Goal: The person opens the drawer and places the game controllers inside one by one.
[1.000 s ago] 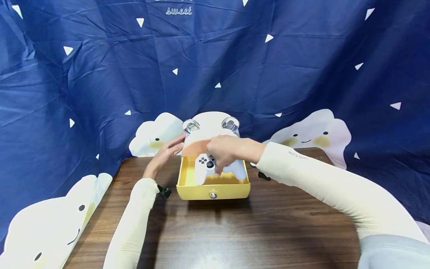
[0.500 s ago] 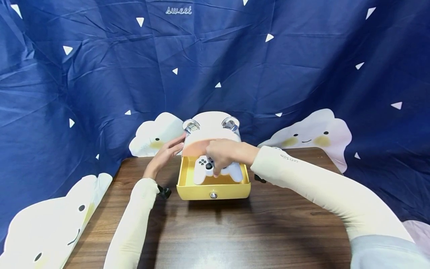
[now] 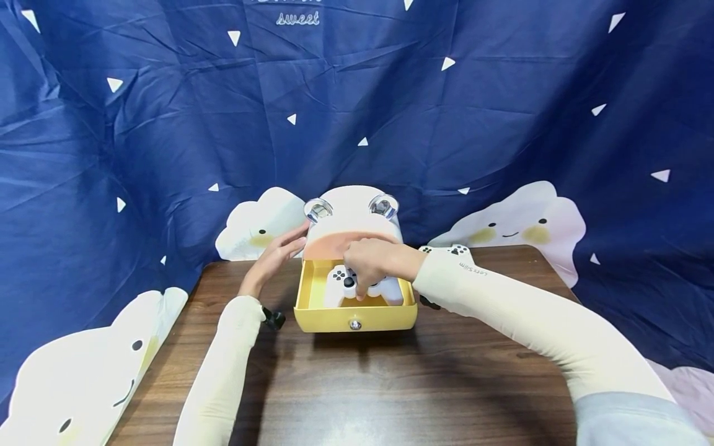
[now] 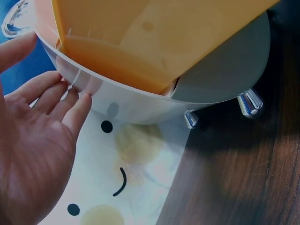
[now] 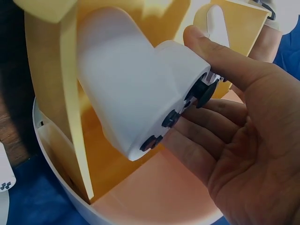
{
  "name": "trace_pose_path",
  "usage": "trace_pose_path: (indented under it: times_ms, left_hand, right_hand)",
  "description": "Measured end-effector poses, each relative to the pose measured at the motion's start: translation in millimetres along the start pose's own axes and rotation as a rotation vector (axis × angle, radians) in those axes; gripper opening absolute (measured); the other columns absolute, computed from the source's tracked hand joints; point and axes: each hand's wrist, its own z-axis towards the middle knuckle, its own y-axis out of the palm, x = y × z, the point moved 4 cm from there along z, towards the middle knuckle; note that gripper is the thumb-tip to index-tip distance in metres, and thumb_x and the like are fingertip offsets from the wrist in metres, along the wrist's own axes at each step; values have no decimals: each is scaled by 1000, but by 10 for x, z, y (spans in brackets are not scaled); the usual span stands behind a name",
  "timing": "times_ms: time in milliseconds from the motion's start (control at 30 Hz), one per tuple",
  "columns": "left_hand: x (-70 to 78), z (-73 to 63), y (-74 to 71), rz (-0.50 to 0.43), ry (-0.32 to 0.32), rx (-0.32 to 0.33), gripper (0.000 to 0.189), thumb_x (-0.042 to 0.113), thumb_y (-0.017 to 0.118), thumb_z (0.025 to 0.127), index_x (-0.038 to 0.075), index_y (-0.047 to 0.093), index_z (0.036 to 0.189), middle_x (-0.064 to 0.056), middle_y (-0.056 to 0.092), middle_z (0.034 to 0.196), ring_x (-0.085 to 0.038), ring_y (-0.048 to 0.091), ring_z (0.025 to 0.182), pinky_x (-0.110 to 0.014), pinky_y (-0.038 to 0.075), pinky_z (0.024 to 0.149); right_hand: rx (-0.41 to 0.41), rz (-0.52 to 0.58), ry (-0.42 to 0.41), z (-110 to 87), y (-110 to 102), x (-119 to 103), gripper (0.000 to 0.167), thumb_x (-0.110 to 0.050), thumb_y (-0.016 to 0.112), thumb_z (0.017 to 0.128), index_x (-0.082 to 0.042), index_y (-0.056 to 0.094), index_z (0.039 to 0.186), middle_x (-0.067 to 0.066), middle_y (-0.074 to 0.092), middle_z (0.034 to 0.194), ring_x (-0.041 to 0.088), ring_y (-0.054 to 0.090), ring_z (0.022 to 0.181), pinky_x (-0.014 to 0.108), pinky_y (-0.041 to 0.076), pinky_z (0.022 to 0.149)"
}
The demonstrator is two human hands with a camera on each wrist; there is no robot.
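My right hand (image 3: 372,263) grips a white game controller (image 3: 336,292) from above, inside the pulled-out yellow drawer (image 3: 329,320). In the right wrist view, the thumb lies on one side of the controller (image 5: 126,70) and the fingers reach round its other side. The drawer belongs to a white rounded box (image 3: 357,207) with a peach front panel and two chrome rings on top. At the box's left side, my left hand (image 3: 274,257) has its fingers extended. The left wrist view shows those fingertips right at the white wall (image 4: 117,101).
A second white controller (image 3: 458,249) lies behind my right sleeve, mostly hidden. Chrome feet (image 4: 251,103) hold the box above the brown wooden table (image 3: 357,384). A blue cloth with white clouds (image 3: 357,74) hangs right behind.
My right hand has shifted slightly left and then lower, taking the controller deeper into the drawer. More of the second controller now shows behind the sleeve. The left hand stays put.
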Motion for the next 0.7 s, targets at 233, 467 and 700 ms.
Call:
trace_pose_path:
  times_ms: [233,467,700]
  left_hand:
    - [15,-18,9,5,-6,-3,64,28,58,110,12,35,167,-4,33,175,-20,27,164,-35,29,134]
    - [10,-8,12,0,-8,0,64,27,58,110,11,34,167,-4,33,175,-19,27,163,-32,30,133]
    - [-2,-5,3,3,-11,2,64,26,57,110,10,33,168,-4,32,175,-19,27,164,-33,29,134]
  right_hand:
    - [-5,-16,7,20,73,23,39,-45,96,76,-16,72,88,5,65,113,21,61,89,36,59,80]
    - [0,-29,15,46,155,47,41,-44,97,74,-16,72,90,4,63,108,20,60,86,34,58,76]
    - [-4,-26,17,80,201,81,41,-44,97,74,-15,73,92,1,63,97,19,59,82,32,56,73]
